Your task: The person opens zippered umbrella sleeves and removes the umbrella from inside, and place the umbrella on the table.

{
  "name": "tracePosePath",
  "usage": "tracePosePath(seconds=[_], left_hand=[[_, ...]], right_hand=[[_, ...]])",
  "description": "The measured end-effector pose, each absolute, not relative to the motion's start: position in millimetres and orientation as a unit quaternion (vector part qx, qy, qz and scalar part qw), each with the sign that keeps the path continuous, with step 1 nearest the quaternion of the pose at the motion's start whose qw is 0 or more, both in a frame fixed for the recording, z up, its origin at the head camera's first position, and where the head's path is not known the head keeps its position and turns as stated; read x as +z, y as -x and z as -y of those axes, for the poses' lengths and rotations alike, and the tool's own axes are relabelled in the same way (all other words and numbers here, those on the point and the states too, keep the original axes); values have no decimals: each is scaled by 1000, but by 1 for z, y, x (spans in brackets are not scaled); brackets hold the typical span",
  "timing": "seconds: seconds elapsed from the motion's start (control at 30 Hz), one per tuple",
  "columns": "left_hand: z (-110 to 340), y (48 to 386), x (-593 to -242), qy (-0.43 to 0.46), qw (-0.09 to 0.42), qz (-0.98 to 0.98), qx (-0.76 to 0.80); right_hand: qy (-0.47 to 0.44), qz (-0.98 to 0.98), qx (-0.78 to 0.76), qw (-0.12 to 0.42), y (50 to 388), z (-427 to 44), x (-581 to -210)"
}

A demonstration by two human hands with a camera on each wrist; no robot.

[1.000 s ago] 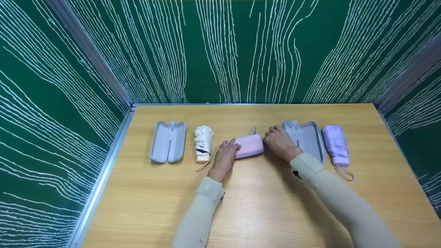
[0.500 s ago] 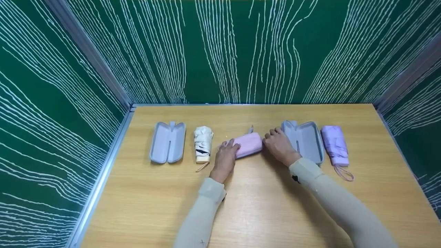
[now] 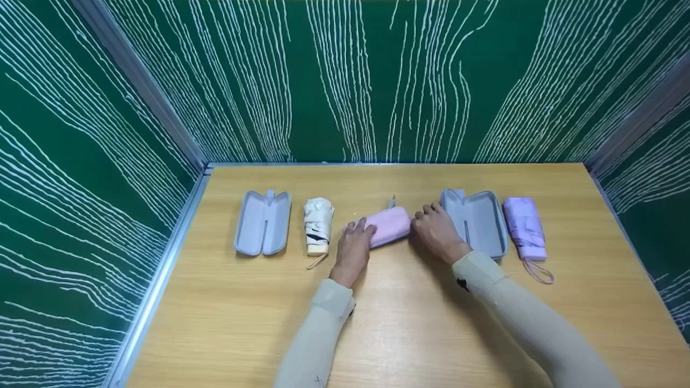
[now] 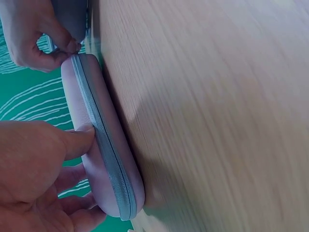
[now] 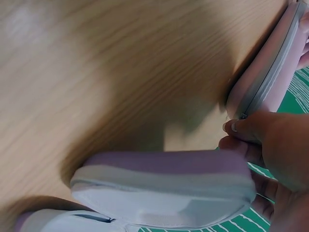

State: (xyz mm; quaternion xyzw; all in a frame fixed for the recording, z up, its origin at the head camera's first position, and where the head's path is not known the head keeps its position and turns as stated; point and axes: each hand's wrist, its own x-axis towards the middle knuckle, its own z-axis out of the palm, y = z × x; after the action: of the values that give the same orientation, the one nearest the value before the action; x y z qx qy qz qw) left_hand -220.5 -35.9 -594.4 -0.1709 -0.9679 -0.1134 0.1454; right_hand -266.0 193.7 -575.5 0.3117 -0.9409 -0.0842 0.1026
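Note:
A closed pink zip case [image 3: 391,223] lies at a slant in the middle of the table, a small grey loop standing at its back edge. My left hand [image 3: 353,250] holds its left part; the left wrist view shows the thumb against the side by the grey zipper [image 4: 104,128], with fingers over the top. At the case's right end, my right hand [image 3: 437,229] pinches with thumb and forefinger where the zipper ends. The zipper pull itself is hidden by these fingertips. Behind the right hand lies an opened case [image 3: 485,223] with grey lining, partly covered by that hand.
Another opened case [image 3: 277,223] with pale grey lining lies at the left. Beside it is a folded cream umbrella [image 3: 318,218]. A folded purple umbrella [image 3: 524,226] with a wrist loop lies at the far right. Green walls with white lines enclose the table's [image 3: 399,334] back and sides.
The pink case has turned slightly, its right end swinging a little away and to the left. Both hands stay at its two ends, the left having shifted slightly right.

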Motion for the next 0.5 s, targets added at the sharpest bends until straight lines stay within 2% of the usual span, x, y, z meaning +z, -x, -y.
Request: tracePosePath(seconds=[0.23, 0.5], left_hand=[[34, 219, -592, 156, 126, 972, -123], [33, 216, -591, 144, 112, 974, -137]], right_hand=[[-295, 949, -69, 86, 262, -193, -575], [-291, 947, -57, 122, 257, -192, -579]])
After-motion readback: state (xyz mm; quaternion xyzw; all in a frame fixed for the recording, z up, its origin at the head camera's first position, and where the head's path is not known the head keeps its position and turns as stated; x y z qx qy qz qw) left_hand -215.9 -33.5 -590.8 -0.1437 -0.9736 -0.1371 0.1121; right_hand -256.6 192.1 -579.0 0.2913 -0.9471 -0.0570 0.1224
